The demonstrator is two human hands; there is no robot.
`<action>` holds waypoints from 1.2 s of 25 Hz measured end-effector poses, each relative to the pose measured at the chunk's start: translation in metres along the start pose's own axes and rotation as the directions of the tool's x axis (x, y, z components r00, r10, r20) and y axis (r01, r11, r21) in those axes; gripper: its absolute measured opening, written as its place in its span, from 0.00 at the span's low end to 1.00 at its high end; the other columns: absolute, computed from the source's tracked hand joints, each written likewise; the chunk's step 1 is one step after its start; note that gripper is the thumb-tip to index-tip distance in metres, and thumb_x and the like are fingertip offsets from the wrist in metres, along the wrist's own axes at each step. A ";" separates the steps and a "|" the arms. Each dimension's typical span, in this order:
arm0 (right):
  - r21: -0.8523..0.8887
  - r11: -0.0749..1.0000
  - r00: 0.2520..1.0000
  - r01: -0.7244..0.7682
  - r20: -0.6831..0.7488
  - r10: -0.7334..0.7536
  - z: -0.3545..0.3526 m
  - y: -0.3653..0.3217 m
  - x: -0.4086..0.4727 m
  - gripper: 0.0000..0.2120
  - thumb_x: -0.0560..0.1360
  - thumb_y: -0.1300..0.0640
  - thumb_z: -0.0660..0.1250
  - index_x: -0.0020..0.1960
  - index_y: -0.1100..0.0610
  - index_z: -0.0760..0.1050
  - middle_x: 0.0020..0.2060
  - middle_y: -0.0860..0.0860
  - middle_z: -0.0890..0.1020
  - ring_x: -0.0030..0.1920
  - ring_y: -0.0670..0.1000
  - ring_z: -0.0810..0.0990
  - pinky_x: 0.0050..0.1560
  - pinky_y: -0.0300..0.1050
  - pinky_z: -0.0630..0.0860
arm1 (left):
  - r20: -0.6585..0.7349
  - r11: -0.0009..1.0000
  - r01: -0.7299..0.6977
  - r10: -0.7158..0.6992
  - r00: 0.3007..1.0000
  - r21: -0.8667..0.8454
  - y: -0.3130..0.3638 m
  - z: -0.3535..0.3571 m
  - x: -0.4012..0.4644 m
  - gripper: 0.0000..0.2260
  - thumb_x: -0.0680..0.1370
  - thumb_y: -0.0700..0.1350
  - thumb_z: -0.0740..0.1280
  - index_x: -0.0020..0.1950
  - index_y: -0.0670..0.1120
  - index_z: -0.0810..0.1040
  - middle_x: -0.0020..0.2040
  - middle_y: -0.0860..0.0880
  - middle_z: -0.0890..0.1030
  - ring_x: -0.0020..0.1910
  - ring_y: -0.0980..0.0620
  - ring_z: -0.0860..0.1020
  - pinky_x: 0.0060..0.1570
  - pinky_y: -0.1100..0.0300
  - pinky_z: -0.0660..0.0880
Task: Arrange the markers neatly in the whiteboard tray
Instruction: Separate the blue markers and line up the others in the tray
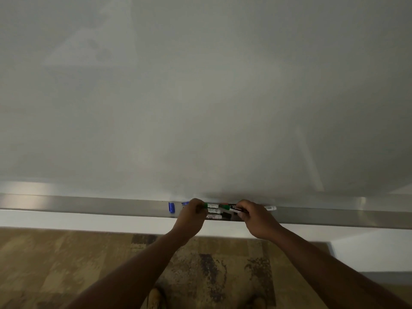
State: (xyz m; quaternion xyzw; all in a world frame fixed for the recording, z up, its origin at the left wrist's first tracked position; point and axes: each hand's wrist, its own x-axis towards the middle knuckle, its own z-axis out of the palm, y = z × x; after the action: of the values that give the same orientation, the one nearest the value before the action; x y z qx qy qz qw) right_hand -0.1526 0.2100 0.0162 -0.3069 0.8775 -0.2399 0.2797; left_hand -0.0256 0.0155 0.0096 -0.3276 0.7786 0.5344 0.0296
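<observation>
Lying lengthwise along the tray (pixel 89 205), the markers (pixel 214 211) sit between your hands — left hand (pixel 191 216) pinching their ends, right hand (pixel 256 219) holding the black marker (pixel 236 208).

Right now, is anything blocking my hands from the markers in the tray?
Nothing visible: left hand and right hand are already on the white-barrelled markers bunched in the long metal whiteboard tray.

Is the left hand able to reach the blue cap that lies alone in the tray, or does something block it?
Probably yes. The blue cap lies in the tray just left of the left hand, with bare tray between them. But the hand seems busy with the green marker.
</observation>
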 end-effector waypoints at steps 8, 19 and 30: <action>0.018 0.995 0.994 0.102 -0.030 -0.101 0.007 -0.016 -0.002 0.21 0.79 0.61 0.63 0.65 0.39 0.72 0.57 0.44 0.81 0.55 0.49 0.78 0.53 0.51 0.77 | 0.151 0.687 0.241 -0.189 0.970 -0.685 0.010 0.002 -0.006 0.05 0.80 0.38 0.66 0.55 0.43 0.75 0.53 0.36 0.83 0.52 0.41 0.83 0.53 0.52 0.80; 0.016 0.987 0.983 0.159 -0.097 -0.157 0.010 -0.025 -0.003 0.15 0.78 0.57 0.66 0.63 0.44 0.76 0.50 0.46 0.82 0.50 0.48 0.78 0.50 0.52 0.78 | 0.197 0.783 0.224 -0.132 0.971 -0.580 0.008 0.004 -0.004 0.05 0.78 0.35 0.67 0.52 0.41 0.78 0.50 0.40 0.83 0.48 0.45 0.83 0.52 0.52 0.80; 0.046 0.989 0.961 0.141 -0.247 -0.126 0.013 -0.034 -0.006 0.07 0.75 0.55 0.70 0.53 0.48 0.82 0.39 0.46 0.85 0.35 0.44 0.78 0.36 0.42 0.73 | 0.066 0.986 0.026 -0.015 0.998 -0.167 0.013 -0.006 0.000 0.06 0.76 0.36 0.71 0.47 0.46 0.84 0.40 0.45 0.85 0.37 0.52 0.81 0.44 0.55 0.82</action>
State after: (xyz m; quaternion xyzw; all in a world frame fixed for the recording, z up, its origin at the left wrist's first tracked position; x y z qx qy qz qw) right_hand -0.1264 0.1870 0.0285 -0.3247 0.8745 -0.3215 0.1626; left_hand -0.0310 0.0127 0.0230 -0.3196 0.7261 0.6079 0.0327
